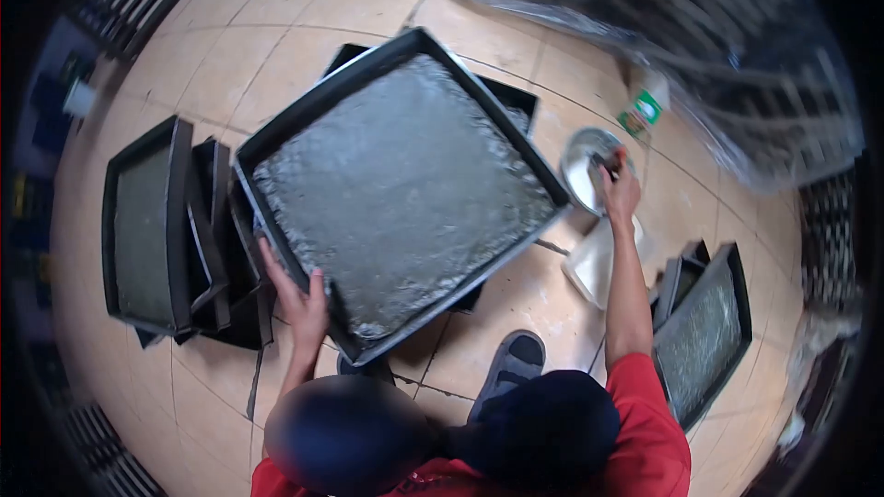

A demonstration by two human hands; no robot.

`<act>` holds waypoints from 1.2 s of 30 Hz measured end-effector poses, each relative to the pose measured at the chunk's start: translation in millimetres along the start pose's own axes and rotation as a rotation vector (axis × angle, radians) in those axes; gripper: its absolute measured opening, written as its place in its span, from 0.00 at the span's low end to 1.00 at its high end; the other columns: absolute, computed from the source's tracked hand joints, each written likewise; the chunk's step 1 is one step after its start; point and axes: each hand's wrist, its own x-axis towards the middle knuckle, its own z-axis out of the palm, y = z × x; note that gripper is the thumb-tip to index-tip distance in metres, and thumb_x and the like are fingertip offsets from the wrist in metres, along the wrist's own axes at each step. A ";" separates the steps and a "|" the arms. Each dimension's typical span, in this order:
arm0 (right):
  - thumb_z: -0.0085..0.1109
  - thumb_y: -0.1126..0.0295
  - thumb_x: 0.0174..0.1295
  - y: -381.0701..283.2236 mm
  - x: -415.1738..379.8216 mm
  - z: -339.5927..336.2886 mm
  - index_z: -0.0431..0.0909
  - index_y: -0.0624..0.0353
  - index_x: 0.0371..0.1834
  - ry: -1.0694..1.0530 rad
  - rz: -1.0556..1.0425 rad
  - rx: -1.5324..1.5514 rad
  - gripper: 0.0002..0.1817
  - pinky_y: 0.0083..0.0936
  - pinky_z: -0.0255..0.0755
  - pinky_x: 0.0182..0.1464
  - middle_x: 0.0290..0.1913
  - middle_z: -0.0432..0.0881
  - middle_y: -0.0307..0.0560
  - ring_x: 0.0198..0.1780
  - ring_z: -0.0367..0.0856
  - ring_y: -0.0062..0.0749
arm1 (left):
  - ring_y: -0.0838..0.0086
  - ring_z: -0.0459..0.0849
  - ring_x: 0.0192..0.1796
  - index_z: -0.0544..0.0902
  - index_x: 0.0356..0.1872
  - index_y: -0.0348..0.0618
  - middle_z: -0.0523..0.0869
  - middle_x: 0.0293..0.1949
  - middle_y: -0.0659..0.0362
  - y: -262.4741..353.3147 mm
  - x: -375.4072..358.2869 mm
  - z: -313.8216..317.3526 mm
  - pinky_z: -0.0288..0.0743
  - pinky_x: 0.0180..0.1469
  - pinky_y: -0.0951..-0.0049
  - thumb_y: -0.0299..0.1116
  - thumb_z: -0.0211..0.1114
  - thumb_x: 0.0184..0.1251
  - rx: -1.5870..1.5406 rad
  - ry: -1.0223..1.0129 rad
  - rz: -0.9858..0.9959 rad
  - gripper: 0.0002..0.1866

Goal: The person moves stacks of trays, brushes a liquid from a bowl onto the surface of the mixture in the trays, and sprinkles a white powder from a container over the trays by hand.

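Pinching the pan (396, 184)'s left edge between thumb and fingers, the left hand (299, 306) apparently steadies it over another pan (512, 97). The right hand (621, 191) reaches into the bowl (603, 140), handily near; whether its fingers grip anything, I cannot tell.

The one camera sits on the head of that person (649, 414), facing forward and down, close over the knees (539, 423), towards the tiled floor (304, 0).

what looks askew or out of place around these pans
Two things: the pan stack at left, its rims out of line, and the square metal pan gripped by the left hand, turned askew over a lower pan.
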 end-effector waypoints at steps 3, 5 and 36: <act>0.69 0.55 0.61 5.5 -15.8 14.8 0.84 0.61 0.49 -0.017 0.036 0.007 0.22 0.43 0.77 0.50 0.41 0.89 0.57 0.46 0.87 0.52 | 0.57 0.44 0.83 0.43 0.80 0.37 0.47 0.80 0.45 3.4 6.2 4.6 0.37 0.80 0.64 0.11 0.40 0.57 -0.075 0.028 0.002 0.44; 0.68 0.56 0.61 2.8 -22.3 5.9 0.84 0.58 0.51 0.025 0.042 0.039 0.21 0.44 0.77 0.49 0.41 0.88 0.58 0.45 0.87 0.53 | 0.58 0.44 0.83 0.42 0.80 0.37 0.47 0.81 0.45 -6.1 16.8 3.6 0.36 0.81 0.64 0.11 0.38 0.55 -0.080 0.024 0.011 0.45; 0.61 0.72 0.60 -431.7 -47.5 41.3 0.80 0.54 0.47 -0.083 -0.897 0.417 0.12 0.41 0.80 0.41 0.35 0.87 0.54 0.36 0.87 0.51 | 0.61 0.71 0.70 0.52 0.79 0.40 0.64 0.74 0.47 -17.5 -46.0 -40.2 0.70 0.67 0.63 0.40 0.49 0.81 -0.580 -0.157 -0.381 0.32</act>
